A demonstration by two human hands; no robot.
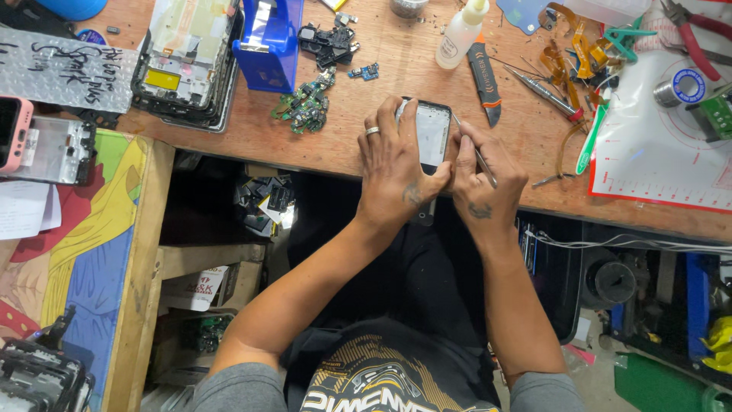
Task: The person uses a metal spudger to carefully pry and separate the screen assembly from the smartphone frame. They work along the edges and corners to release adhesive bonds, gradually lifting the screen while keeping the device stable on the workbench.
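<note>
At the near edge of the brown wooden counter (366,145) lies a black-framed phone body with a pale, silvery inside (432,136), its lower end hanging over the counter's edge. The left hand (396,164), a silver ring on one finger, lies flat over the phone's left side with its grip closed on the frame; the fingers hide that whole edge, and the thumb crosses the lower part. The right hand (482,183) sits just beside the phone's right edge, its grip closed around a thin metal pointed tool (474,151) whose tip meets the phone's upper right rim; exactly what the tip touches is too small to make out. Beyond the hands lie a black utility knife with orange trim (484,80), a white squeeze bottle (462,32) and small green circuit boards (306,107). To the left stands a blue plastic bin (268,42), cut off at the top, next to a stack of stripped phone frames (187,65). On the right a white mat with red lines (663,164) carries a spool of solder wire (682,86); red-handled pliers (698,38) are partly out of frame. The space under the counter is dark and hard to read
</note>
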